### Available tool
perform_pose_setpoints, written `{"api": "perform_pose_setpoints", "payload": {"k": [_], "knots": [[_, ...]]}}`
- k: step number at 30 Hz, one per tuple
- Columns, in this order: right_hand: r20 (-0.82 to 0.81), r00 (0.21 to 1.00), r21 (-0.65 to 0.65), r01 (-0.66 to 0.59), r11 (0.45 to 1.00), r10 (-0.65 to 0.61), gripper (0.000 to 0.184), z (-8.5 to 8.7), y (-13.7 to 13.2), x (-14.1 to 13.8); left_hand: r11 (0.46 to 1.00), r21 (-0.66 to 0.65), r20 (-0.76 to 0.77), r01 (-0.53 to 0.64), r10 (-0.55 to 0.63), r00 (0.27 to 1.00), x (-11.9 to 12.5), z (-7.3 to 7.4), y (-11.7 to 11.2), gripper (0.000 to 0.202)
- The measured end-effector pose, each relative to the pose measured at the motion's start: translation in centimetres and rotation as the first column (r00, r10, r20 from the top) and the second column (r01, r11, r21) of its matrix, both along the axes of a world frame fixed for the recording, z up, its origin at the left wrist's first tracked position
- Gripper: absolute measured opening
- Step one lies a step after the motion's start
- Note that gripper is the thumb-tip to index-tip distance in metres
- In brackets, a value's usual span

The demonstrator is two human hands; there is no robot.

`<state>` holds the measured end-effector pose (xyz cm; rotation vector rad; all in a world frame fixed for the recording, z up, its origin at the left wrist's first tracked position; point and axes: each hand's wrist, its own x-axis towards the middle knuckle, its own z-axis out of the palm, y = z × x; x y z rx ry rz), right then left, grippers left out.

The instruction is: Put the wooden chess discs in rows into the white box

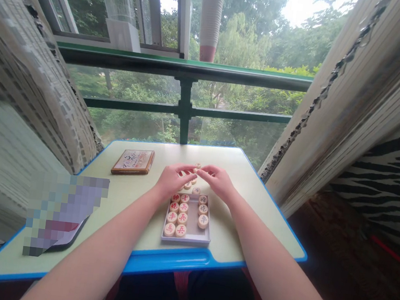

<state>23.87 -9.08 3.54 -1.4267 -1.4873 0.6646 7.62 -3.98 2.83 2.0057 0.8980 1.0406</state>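
A shallow white tray (pixel 185 239) lies near the front of a pale green desk (pixel 134 219), holding several round wooden xiangqi pieces (pixel 182 218) with red characters. More loose pieces (pixel 188 185) lie just beyond the tray, partly under my hands. My left hand (pixel 174 180) and my right hand (pixel 216 181) hover over them, fingertips meeting near a piece (pixel 197 165). The fingers hide whatever lies beneath them, so I cannot tell whether either hand holds a piece.
A brown and cream box (pixel 133 161) lies at the desk's far left. A pixelated flat object (pixel 59 213) lies at its near left. The desk has a blue rim (pixel 169 259). Curtains (pixel 350 99) flank a window with a green railing (pixel 187 69).
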Motion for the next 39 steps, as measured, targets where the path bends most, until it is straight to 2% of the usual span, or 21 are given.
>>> {"api": "perform_pose_setpoints", "payload": {"k": [4, 9, 14, 18, 24, 29, 34, 39], "knots": [[-0.150, 0.989, -0.027, -0.003, 1.000, -0.001, 0.037, 0.22, -0.22, -0.19, 1.000, -0.023, 0.005, -0.016, 0.016, 1.000, -0.10, 0.30, -0.14, 0.034], [-0.265, 0.963, -0.048, -0.064, 0.997, 0.049, 0.029, 0.38, -0.31, -0.06, 0.997, -0.065, 0.077, 0.036, -0.031, 0.997, -0.24, 0.37, -0.07, 0.039], [-0.221, 0.973, -0.037, -0.072, 0.997, 0.062, 0.032, 0.34, -0.26, 0.16, 0.996, -0.088, 0.097, 0.025, -0.016, 0.995, -0.22, 0.14, 0.18, 0.044], [-0.195, 0.979, -0.024, -0.061, 0.998, 0.055, 0.032, 0.18, -0.18, 0.16, 0.997, -0.074, 0.086, 0.024, -0.017, 0.996, -0.26, 0.18, 0.22, 0.040], [-0.172, 0.982, -0.021, -0.079, 0.997, 0.074, 0.036, 0.23, -0.27, 0.14, 0.989, -0.105, 0.126, 0.103, -0.089, 0.988, -0.39, 0.31, 0.20, 0.038], [-0.176, 0.981, -0.025, -0.084, 0.996, 0.078, 0.035, 0.26, -0.34, 0.16, 0.988, -0.056, 0.124, 0.144, -0.136, 0.983, -0.43, 0.41, 0.09, 0.037], [-0.171, 0.983, -0.007, -0.075, 0.997, 0.073, 0.033, 0.26, -0.35, 0.13, 0.995, -0.027, 0.139, 0.094, -0.090, 0.986, -0.30, 0.28, 0.12, 0.036], [-0.156, 0.986, 0.017, -0.060, 0.998, 0.062, 0.030, 0.27, -0.40, 0.09, 0.995, -0.077, 0.136, 0.062, -0.051, 0.989, -0.30, 0.35, 0.05, 0.034]]}}
